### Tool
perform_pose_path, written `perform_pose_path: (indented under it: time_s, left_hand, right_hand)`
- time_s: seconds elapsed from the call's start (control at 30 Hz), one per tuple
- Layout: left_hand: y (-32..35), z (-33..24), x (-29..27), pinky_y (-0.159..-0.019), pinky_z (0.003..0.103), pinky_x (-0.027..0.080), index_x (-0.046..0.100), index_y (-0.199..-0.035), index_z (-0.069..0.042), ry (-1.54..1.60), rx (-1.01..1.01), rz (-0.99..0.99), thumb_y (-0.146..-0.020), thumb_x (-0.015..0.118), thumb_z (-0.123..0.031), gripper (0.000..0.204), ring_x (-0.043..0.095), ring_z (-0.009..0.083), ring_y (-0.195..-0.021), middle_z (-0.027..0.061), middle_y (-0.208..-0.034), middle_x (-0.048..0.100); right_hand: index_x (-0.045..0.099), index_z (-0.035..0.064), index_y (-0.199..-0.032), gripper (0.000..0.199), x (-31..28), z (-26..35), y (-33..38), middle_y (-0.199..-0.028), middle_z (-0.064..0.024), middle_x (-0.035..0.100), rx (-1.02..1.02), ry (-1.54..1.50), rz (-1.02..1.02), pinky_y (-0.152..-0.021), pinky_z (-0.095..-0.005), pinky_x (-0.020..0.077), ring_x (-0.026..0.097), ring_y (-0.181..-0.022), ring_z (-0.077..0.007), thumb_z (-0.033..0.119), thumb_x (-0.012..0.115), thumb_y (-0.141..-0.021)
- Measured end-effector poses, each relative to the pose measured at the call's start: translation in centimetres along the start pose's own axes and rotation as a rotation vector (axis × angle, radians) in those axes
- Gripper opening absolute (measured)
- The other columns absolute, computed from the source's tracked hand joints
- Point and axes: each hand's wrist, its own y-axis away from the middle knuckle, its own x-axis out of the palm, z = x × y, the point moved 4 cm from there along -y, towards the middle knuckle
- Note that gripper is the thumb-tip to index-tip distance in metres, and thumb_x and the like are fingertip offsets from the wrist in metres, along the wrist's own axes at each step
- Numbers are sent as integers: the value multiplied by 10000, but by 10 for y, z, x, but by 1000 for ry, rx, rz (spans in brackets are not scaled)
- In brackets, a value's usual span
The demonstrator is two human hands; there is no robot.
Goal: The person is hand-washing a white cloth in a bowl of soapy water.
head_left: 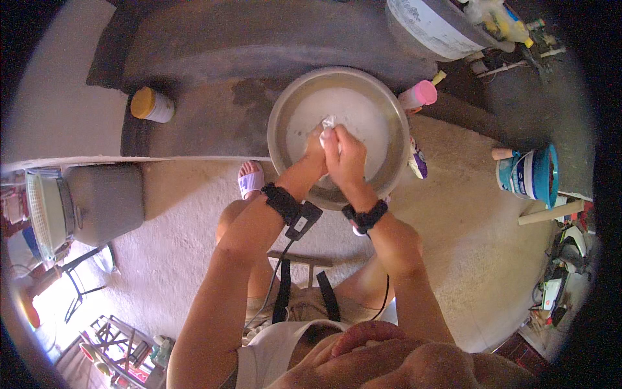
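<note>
1 white cloth [329,120] clasped in tightly curled left grip [315,146] and right grip [347,153], end protruding, above metal basin [276,123].

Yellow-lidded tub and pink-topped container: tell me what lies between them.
In the head view, the round metal basin stands between the yellow-lidded tub and the pink-topped container, with dark ledge between tub and basin.

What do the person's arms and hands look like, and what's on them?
The left hand and right hand wear no gloves. The bare left forearm has a black strap-like wristband, a dark rectangular box with a pale label, and a thin dark cable. The bare right forearm has another black wristband with a small white piece; a second thin dark cable runs nearby.
</note>
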Motion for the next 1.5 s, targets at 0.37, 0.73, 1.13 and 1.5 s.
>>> perform_pose_path:
  time_s: [0.37, 0.73, 1.13, 1.5]
  left_hand:
    - [0, 3, 7, -812, 382, 457, 537, -1038, -40, 223, -104, -37, -898, 479, -236, 248, 564, 265, -896, 118, -966, 586]
    - [-9, 13, 9, -671, 340, 486, 575, -974, -110, 148, -75, 49, -921, 389, -254, 241, 577, 186, -785, 54, -871, 588]
    - [10, 3, 28, -704, 346, 483, 574, -979, -109, 38, -36, -103, -909, 442, -284, 230, 564, 185, -786, 54, -860, 582]
    - [8, -6, 15, -628, 335, 471, 581, -983, -125, 235, -58, -94, -915, 401, -253, 231, 563, 168, -754, 48, -870, 586]
  right_hand:
    - [542, 41, -790, 275, -4, 0, -2, -694, -211, 585, 8, 35, 19, -582, -467, 434, 574, -666, -415, 279, 456, -895]
    - [531, 52, -750, 282, -4, 2, -1, -647, -183, 583, 15, 67, 21, -533, -449, 426, 568, -599, -387, 296, 483, -883]
    - [544, 47, -764, 296, -15, -13, -8, -644, -185, 579, 122, 24, -8, -552, -470, 420, 570, -621, -396, 301, 464, -893]
    - [529, 58, -751, 293, -7, 4, -10, -661, -194, 571, -32, -24, -35, -536, -452, 426, 561, -614, -401, 317, 483, -880]
